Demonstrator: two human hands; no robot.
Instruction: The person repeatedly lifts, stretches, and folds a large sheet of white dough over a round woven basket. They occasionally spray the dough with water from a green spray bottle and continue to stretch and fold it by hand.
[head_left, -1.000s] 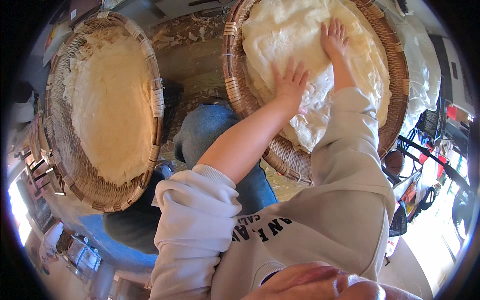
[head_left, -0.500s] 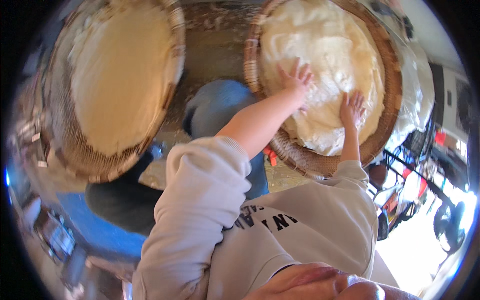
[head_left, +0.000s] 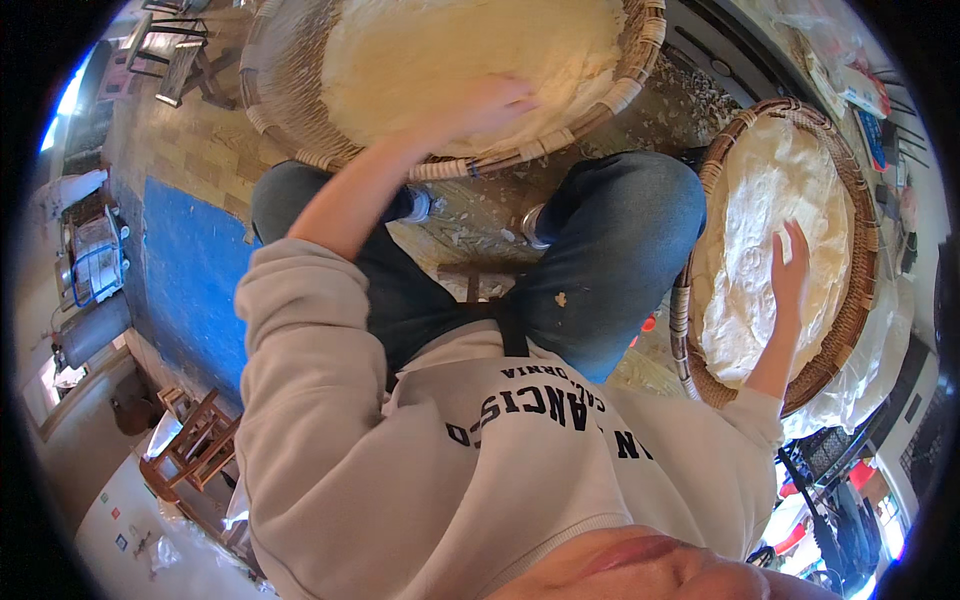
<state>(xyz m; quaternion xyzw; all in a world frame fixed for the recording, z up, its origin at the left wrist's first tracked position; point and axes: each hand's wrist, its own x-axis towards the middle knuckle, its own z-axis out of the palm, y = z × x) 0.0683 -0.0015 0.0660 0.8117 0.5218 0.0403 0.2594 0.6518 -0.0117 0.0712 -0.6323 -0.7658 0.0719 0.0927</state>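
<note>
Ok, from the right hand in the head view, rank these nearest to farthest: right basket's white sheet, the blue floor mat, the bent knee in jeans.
1. White sheet, under the right hand.
2. Knee in jeans, just left of the basket.
3. Blue floor mat, far left.

The floor (head_left: 480, 225), strewn with pale scraps (head_left: 470, 235), carries two woven baskets (head_left: 860, 300) and a blue mat (head_left: 185, 270).

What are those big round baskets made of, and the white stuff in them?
The round baskets look like woven cane or bamboo: tan strips, lashed rims, matte. The white stuff under the right hand looks like thin, wrinkled, floury sheets, maybe dough; hard to say.
</note>
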